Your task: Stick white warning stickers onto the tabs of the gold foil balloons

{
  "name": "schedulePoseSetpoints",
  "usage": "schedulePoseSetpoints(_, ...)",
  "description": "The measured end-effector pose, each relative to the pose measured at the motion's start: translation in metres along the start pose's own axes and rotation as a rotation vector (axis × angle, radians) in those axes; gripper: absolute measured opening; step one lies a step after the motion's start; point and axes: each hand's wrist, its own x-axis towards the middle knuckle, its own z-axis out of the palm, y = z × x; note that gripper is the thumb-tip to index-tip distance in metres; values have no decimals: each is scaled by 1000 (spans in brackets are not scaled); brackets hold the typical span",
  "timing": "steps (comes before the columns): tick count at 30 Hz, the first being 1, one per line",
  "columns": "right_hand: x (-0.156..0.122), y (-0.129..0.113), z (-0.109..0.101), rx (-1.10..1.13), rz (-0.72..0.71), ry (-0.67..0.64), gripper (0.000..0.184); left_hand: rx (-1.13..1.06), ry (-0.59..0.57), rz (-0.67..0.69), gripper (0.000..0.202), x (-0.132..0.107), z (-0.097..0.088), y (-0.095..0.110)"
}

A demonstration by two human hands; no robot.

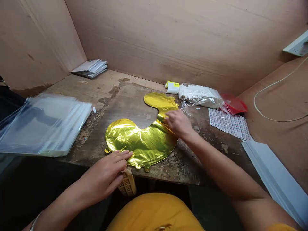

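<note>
Pale wooden panels (149,41) wall in a worn, stained brown worktop (92,136). Clear plastic sleeves (48,125) lie at its left edge; white booklets (90,69) sit in the far left corner. The left hand (112,168) lays nearly straight fingers on the near edge of a flat gold foil balloon (149,141), at the worktop's near middle; whether the thumb pinches it cannot be told. The curved balloon's long axis slants from near left to far right, both rounded ends pointing left, its hollow facing the far left corner. The right hand (176,123) bends its fingers over the narrow part, pinch unclear. A red basket (234,104) stands toward the far right corner, white sheets (274,173) along the right edge.
</note>
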Motion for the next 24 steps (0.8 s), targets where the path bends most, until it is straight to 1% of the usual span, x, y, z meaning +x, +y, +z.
schedulePoseSetpoints(1,-7,-5,5,-13,-25,-51,24,-12,0,-2,14,1,0,0)
schedulePoseSetpoints(3,-15,-10,9,-50,-9,-108,29,-50,-3,-6,13,4,-3,1)
schedulePoseSetpoints(5,-22,-12,2,-90,39,-115,39,-98,-12,-18,13,6,-9,2)
schedulePoseSetpoints(7,-36,-18,-13,-78,33,-50,42,-154,-26,-62,13,5,-17,5)
schedulePoseSetpoints(8,-46,-23,-23,-32,-2,8,40,-203,-31,-86,12,2,-22,8)
schedulePoseSetpoints(9,-58,-30,-33,46,-37,73,37,-273,-40,-121,12,-2,-26,12)
schedulePoseSetpoints(10,-73,-37,-43,145,-55,102,32,-363,-22,-187,10,-6,-30,16)
schedulePoseSetpoints(11,-88,-45,-52,249,-49,102,28,-473,46,-284,11,-11,-33,22)
schedulePoseSetpoints(13,-120,-60,-62,458,23,59,23,-725,240,-523,16,-18,-34,35)
schedulePoseSetpoints(14,-134,-67,-64,555,59,37,21,-844,354,-628,20,-21,-31,42)
schedulePoseSetpoints(16,-156,-77,-60,708,100,-7,21,-1044,554,-759,26,-23,-22,53)
schedulePoseSetpoints(18,-167,-85,-53,782,99,-34,24,-1193,686,-798,30,-21,-9,60)
schedulePoseSetpoints(20,-170,-89,-50,805,94,-34,29,-1269,781,-804,31,-19,2,65)
schedulePoseSetpoints(22,-169,-92,-51,838,106,-48,32,-1289,837,-811,34,-17,10,70)
schedulePoseSetpoints(24,-169,-96,-54,894,117,-117,32,-1286,854,-817,35,-16,14,76)
